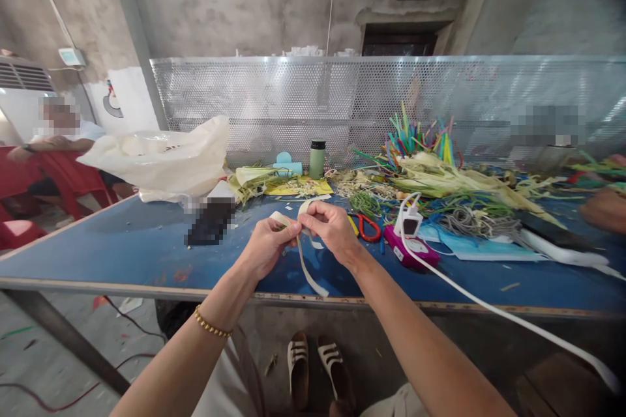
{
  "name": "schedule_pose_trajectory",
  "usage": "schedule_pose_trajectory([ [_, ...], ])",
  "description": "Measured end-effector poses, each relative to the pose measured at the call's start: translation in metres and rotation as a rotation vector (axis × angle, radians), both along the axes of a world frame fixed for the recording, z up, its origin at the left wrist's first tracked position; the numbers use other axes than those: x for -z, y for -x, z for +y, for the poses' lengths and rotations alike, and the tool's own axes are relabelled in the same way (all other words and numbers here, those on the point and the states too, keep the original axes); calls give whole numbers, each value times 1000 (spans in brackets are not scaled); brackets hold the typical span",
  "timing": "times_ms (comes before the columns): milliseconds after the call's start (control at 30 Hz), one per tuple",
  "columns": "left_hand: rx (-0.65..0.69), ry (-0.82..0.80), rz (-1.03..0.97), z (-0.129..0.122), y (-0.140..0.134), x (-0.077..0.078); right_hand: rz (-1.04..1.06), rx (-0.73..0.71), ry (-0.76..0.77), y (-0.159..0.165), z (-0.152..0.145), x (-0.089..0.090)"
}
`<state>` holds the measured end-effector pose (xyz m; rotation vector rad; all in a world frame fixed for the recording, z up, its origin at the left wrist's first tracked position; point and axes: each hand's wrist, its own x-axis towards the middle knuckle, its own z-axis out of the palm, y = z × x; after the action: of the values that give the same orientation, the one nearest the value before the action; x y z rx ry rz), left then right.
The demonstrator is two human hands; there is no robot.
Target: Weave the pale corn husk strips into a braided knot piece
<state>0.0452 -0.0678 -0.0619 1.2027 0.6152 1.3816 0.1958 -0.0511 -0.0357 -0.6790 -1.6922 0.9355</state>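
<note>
Above the front of the blue table, my left hand (268,242) and my right hand (330,228) meet with fingertips close together. Both pinch a pale, narrow, flat strip (309,275), whose loose end curls down toward the table edge. Part of the strip loops up over the right fingers, and another short bit stands above the left ones. Just right of my right hand lie red-handled scissors (368,228), partly hidden behind it. What exactly the fingertips cover cannot be seen.
Right of the hands are a purple box (411,249) with a white plug and cable (464,296), and a blue face mask (489,246). Husks (454,176) and colourful stems pile behind. A green bottle (317,159) and a white plastic bag (166,156) stand farther back. Another person's hand (604,210) shows at right.
</note>
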Motion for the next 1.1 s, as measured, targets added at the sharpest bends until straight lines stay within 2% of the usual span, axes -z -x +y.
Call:
schedule_pose_trajectory([
  [367,28,10,39,-1,-1,1,-2,13,8,-4,1,-1],
  [567,-58,-9,3,5,3,4,-237,133,-62,-6,12,7],
  [667,-59,-5,-10,7,4,4,-326,74,-41,-7,14,11],
  [833,-34,60,-80,5,3,2,-310,49,-42,-6,12,13],
  [1100,-112,73,-44,6,4,4,-314,105,-96,-2,15,14],
])
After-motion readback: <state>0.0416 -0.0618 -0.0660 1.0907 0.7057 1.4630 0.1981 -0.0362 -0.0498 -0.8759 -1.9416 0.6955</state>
